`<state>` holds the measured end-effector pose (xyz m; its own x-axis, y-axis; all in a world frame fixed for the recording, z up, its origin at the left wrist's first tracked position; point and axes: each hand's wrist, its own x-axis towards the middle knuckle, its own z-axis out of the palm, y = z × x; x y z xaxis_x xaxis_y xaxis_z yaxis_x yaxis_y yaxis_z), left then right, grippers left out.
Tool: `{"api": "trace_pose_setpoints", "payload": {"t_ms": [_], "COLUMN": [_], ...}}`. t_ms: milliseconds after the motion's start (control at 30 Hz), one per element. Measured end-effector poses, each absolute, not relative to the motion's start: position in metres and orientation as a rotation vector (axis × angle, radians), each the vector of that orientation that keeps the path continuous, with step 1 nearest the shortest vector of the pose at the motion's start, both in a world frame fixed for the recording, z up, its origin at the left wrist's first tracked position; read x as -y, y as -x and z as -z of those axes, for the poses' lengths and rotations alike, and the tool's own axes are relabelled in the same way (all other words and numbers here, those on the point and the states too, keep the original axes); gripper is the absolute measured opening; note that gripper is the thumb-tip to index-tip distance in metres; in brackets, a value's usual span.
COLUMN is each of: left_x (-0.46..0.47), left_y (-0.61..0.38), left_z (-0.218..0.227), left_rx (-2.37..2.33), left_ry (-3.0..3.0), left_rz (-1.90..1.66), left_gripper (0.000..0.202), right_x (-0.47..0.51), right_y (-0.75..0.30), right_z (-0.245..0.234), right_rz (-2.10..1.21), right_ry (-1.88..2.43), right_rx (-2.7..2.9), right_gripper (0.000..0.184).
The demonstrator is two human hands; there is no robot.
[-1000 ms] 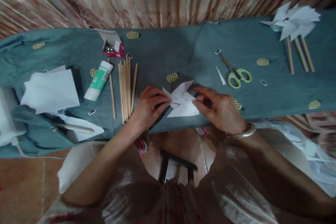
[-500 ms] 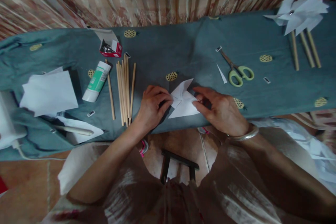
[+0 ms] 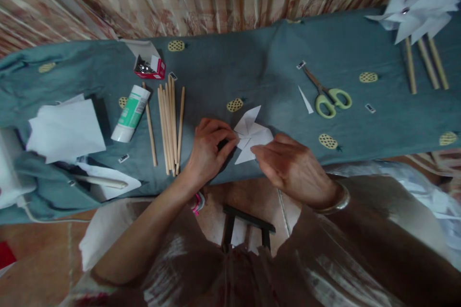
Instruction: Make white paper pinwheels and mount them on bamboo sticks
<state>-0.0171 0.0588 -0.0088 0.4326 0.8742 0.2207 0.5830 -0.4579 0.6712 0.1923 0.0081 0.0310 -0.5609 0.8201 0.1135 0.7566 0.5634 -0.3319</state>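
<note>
Partly under right fingers, grip unclear, lies a paper pinwheel, left fingers pinching its edge.

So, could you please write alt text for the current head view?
A left hand and right hand touch a white paper pinwheel over teal cloth. Pale wooden sticks lie to its left, green-handled metal scissors to its right.

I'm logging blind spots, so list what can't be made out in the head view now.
All in the head view:
Paper pinwheel, lower right: hidden by the right hand.
Its left tip: covered by the left hand.
Glue stick print: blurred, too small.
Metal pieces: too small to count.
White device: cut off by left edge.
</note>
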Motion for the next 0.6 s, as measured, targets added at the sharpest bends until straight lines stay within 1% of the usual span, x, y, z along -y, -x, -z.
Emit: {"api": "trace_pose_setpoints", "payload": {"t_ms": [133,600], "left_x": [-0.0592,-0.0612], "left_y": [0.0162,0.0118], "left_z": [0.0093,0.0085], "left_rx": [-1.231,-1.265], "left_ry": [-2.184,-2.179], "left_rz": [-0.761,-0.714], "left_gripper": [0.013,0.016], "right_x": [-0.0084,-0.0095], "right_y": [-0.1901,-0.1897], "right_z": [-0.0300,-0.0309], "right_rz": [-0.342,-0.412], "right_ry": [1.328,1.385], "right_rx": [2.583,2.561], "right_gripper": [0.020,0.021]}}
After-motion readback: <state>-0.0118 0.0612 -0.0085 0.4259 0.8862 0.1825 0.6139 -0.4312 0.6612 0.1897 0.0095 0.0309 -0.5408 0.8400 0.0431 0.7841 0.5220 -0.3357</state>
